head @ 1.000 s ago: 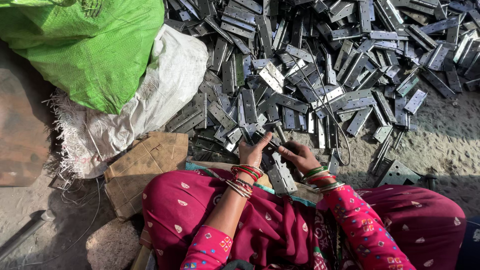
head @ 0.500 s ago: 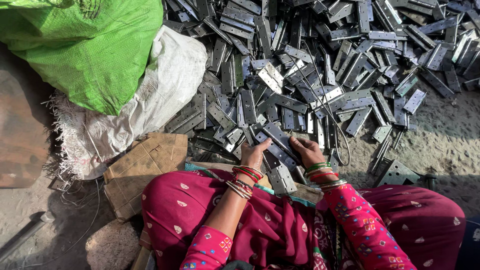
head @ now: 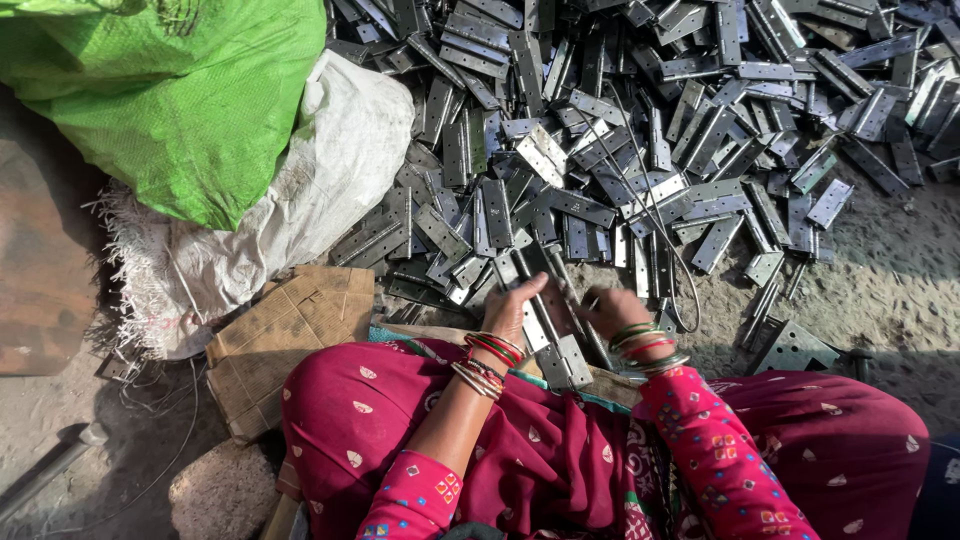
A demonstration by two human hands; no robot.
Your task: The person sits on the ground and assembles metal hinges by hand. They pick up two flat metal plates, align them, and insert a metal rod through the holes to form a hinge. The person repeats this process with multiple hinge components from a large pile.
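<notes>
A grey metal hinge (head: 556,335) is lying lengthwise over the person's lap, its far end pointing at the heap and its near end resting on the red cloth. The left hand (head: 512,310) is pressing against the hinge's left edge with fingers stretched out flat, thumb side up, not wrapped round it. The right hand (head: 607,308) is closing over the hinge's right side, fingers curled on the metal; how firmly it is gripping cannot be told. Both wrists are carrying red, green and gold bangles (head: 487,358).

Just beyond the hands, a large heap of hinges (head: 640,140) is spreading across the far and right part of the ground, many lying open, some folded. A thin wire (head: 690,290) is looping over the near edge of that heap, right of the hands. A flat metal plate (head: 795,348) is lying on the dirt to the right. To the left, a piece of brown cardboard (head: 285,330) is sitting beside the knee, touching a white woven sack (head: 300,200), with a green sack (head: 180,100) resting over it at the far left.
</notes>
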